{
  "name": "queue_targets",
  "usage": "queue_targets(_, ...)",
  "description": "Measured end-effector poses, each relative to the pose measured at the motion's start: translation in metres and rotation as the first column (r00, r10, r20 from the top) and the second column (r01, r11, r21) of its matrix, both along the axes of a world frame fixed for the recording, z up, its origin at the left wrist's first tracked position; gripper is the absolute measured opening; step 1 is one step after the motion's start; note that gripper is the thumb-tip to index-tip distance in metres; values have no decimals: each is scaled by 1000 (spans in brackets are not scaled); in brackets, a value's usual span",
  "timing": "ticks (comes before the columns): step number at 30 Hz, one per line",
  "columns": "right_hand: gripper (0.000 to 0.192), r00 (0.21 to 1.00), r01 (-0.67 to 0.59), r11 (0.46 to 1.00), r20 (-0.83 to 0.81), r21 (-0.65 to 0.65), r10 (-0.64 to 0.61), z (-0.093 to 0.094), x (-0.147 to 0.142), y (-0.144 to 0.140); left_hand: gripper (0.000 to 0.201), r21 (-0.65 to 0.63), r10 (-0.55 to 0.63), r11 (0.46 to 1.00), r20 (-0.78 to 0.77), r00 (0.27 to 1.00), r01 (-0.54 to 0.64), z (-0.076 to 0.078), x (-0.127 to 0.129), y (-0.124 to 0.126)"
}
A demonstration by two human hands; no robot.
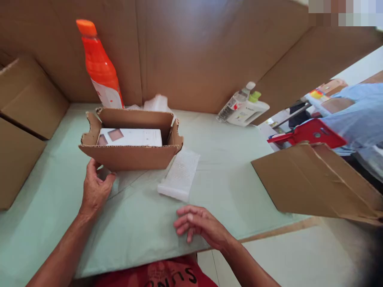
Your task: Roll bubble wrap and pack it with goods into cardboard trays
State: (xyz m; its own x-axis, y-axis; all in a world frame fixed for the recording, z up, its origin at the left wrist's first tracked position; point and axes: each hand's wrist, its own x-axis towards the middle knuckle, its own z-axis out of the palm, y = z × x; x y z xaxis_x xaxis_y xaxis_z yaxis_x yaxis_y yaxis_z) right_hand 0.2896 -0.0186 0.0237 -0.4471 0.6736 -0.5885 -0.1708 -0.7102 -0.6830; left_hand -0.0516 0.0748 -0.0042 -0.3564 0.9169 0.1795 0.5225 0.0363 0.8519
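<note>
My left hand is by the front left corner of an open cardboard box, with a small piece of clear plastic between its thumb and curled fingers. What exactly the plastic is cannot be made out. Inside the box lies a white carton with brown squares printed on its top. A sheet of bubble wrap rests on the green cloth at the box's right. Just in front of this sheet, my right hand hovers with fingers loosely apart, holding nothing.
An orange bottle and more bubble wrap stand behind the box. Farther right are a clear bottle and a white jug. Cardboard boxes flank the green-covered table, one at the right edge. A person in light blue is beyond.
</note>
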Motion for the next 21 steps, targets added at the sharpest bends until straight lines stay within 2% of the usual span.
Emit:
queue_targets(2, 36, 964, -265, 961, 3, 82, 265, 15, 1, -11, 70, -6, 49, 999, 3, 999, -49, 8, 7, -16)
queue_targets(3, 32, 949, -315, 935, 76, 164, 307, 22, 3, -9, 72, -25, 74, 997, 3, 997, -74, 11, 11, -25)
queue_targets(4, 28, 941, -323, 910, 191, 260, 279, 27, 6, -4, 72, -39, 87, 995, -7, 996, -87, 12, 16, -35)
queue_targets(6, 24, 889, -299, 831, 452, 470, 64, 33, 10, 11, 65, -38, 78, 996, -53, 996, -80, 12, 25, -54)
queue_targets(7, 24, 831, -318, 766, 554, 559, -59, 33, 10, 19, 59, -21, 49, 999, -85, 995, -51, 11, 29, -63)
queue_targets(9, 25, 687, -438, 605, 682, 665, -252, 26, 2, 31, 47, 18, -61, 998, -155, 986, 64, 7, 37, -77)
queue_targets(12, 37, 532, -670, 358, 757, 650, -380, 7, -19, 31, 39, 35, -254, 963, -206, 945, 266, 5, 46, -88)
queue_targets(14, 36, 515, -754, 235, 774, 614, -369, -6, -33, 21, 40, 27, -344, 934, -198, 918, 356, 6, 49, -88)
queue_targets(15, 31, 531, -762, 195, 769, 617, -356, -11, -38, 16, 42, 13, -377, 922, -185, 907, 386, 6, 51, -88)
queue_targets(16, 26, 553, -751, 176, 752, 636, -357, -15, -41, 11, 44, -4, -404, 912, -169, 899, 410, 7, 52, -86)
queue_targets(17, 24, 569, -727, 182, 730, 662, -378, -18, -43, 7, 46, -17, -428, 902, -155, 890, 431, 8, 53, -85)
queue_targets(19, 29, 552, -674, 249, 699, 695, -456, -23, -42, 3, 47, -27, -485, 874, -132, 865, 486, 9, 56, -83)
queue_targets(21, 39, 493, -646, 321, 700, 692, -517, -27, -41, 5, 48, -6, -542, 838, -132, 830, 546, 9, 61, -84)
